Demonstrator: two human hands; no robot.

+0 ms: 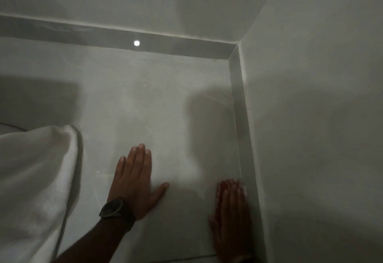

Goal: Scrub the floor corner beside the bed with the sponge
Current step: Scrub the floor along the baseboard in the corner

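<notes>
A: Item one, my left hand?

B: My left hand (134, 181) lies flat on the pale floor (157, 105), palm down, fingers spread, holding nothing. A dark watch (113, 208) sits on that wrist.

A: Item two, my right hand?

B: My right hand (231, 211) is pressed flat, fingers together, right against the grey skirting (238, 105) at the foot of the wall (310, 117). It is blurred.

A: Item three, the sponge?

B: The sponge (222, 188) is a reddish patch showing under my right fingertips, pinned to the floor beside the skirting. Its shape is too blurred to tell.

A: Item four, bedding?

B: A white sheet (35, 175) hangs to the outer side of my left hand, apart from it.

A: Item five, the corner?

B: Ahead of both hands, well apart, where the two skirtings meet. One bright spot of light (136, 43) shows on the far skirting, ahead of my left hand.
</notes>
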